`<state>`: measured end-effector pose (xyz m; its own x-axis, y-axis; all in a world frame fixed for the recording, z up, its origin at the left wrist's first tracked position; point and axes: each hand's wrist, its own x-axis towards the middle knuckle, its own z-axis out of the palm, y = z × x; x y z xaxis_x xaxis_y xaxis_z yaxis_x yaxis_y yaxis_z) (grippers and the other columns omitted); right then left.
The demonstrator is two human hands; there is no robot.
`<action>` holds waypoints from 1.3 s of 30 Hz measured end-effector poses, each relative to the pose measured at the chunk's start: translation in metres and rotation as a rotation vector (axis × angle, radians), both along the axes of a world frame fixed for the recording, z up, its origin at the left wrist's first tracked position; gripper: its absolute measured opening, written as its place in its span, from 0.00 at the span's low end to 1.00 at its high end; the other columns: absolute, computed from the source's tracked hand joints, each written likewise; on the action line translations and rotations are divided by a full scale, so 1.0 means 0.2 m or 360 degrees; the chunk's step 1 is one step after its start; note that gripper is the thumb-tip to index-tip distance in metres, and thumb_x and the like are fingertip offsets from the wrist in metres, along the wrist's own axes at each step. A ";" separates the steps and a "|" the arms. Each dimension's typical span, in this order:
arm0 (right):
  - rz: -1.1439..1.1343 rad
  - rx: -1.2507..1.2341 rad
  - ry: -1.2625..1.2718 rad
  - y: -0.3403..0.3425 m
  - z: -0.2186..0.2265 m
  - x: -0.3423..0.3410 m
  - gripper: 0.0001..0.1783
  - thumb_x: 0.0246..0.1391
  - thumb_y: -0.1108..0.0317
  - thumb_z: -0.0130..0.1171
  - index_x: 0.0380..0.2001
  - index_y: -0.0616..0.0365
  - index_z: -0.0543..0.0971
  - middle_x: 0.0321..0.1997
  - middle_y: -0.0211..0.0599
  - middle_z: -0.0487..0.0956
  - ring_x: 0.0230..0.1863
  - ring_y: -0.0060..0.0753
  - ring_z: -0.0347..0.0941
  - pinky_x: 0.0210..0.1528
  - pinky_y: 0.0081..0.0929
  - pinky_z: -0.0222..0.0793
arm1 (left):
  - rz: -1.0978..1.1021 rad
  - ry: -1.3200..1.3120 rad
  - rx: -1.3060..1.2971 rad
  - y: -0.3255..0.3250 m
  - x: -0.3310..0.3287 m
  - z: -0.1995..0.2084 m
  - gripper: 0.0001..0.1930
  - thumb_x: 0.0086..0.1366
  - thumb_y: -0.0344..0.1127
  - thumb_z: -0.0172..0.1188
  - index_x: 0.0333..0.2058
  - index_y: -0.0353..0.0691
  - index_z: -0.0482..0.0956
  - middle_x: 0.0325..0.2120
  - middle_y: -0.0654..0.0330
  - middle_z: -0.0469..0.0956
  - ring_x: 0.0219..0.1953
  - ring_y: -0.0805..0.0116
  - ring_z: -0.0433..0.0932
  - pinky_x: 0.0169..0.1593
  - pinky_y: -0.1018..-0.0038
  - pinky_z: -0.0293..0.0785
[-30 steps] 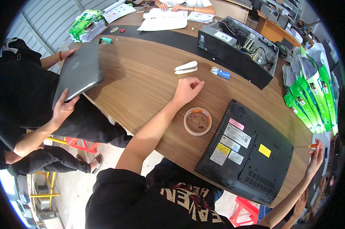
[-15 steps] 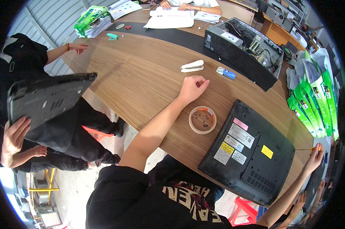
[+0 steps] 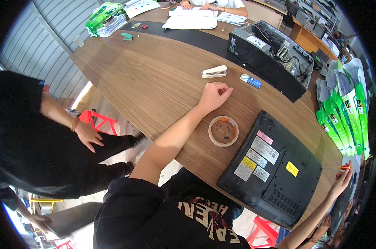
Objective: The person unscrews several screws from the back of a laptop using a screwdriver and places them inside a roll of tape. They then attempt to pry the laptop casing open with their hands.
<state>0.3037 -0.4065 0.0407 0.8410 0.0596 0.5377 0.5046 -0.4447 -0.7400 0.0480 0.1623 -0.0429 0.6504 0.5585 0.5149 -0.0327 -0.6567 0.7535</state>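
Note:
My left hand (image 3: 214, 96) rests on the table in a loose fist, with nothing showing in it, just below a white stapler (image 3: 214, 72). My right hand (image 3: 344, 178) is at the table's right side, its fingers closed round the red and yellow handle of a screwdriver (image 3: 344, 167). The screwdriver's thin shaft points left toward the laptop's edge. Between my hands a black laptop (image 3: 275, 170) lies bottom side up, with several stickers and a vent grille showing. Beside it, nearer my left forearm, a roll of tape (image 3: 211, 137) encircles several small dark screws.
An opened computer case (image 3: 267, 62) stands at the far right, behind a blue-and-white small box (image 3: 250, 81). Green paper packs (image 3: 341, 116) line the right edge. Across the table a person handles white papers (image 3: 190, 20). Another person (image 3: 26, 137) stands at left.
The person at left has moved nearer, and the dark laptop beside them has gone from its raised place. My view has shifted slightly; my hands keep much the same pose.

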 end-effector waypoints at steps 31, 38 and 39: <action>-0.0163 0.0329 0.0008 0.17 0.00 -0.09 0.31 0.61 0.44 0.51 0.60 0.52 0.66 0.40 0.29 0.74 0.24 0.16 0.64 0.25 0.16 0.64 | 0.0092 0.0302 -0.0080 -0.06 -0.01 0.08 0.11 0.60 0.40 0.63 0.31 0.37 0.84 0.21 0.54 0.80 0.22 0.74 0.76 0.29 0.72 0.72; 0.0199 0.0651 0.0039 0.33 0.02 -0.10 0.17 0.64 0.63 0.53 0.53 0.55 0.68 0.38 0.36 0.76 0.23 0.19 0.71 0.25 0.17 0.69 | -0.0012 0.0209 -0.0030 -0.02 0.02 0.02 0.12 0.65 0.36 0.61 0.29 0.32 0.83 0.16 0.70 0.71 0.21 0.84 0.64 0.25 0.82 0.60; 0.0056 0.0593 0.0040 0.34 0.04 -0.13 0.17 0.62 0.65 0.55 0.52 0.55 0.69 0.37 0.36 0.76 0.21 0.19 0.71 0.22 0.16 0.67 | -0.0084 0.0208 -0.0038 0.00 0.02 -0.01 0.12 0.65 0.36 0.61 0.29 0.32 0.83 0.16 0.70 0.71 0.21 0.84 0.64 0.25 0.82 0.60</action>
<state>0.2772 -0.3379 0.0496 0.8552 -0.1073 0.5071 0.4943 -0.1256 -0.8602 0.0530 0.1621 -0.0451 0.7400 0.5326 0.4108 0.0328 -0.6386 0.7689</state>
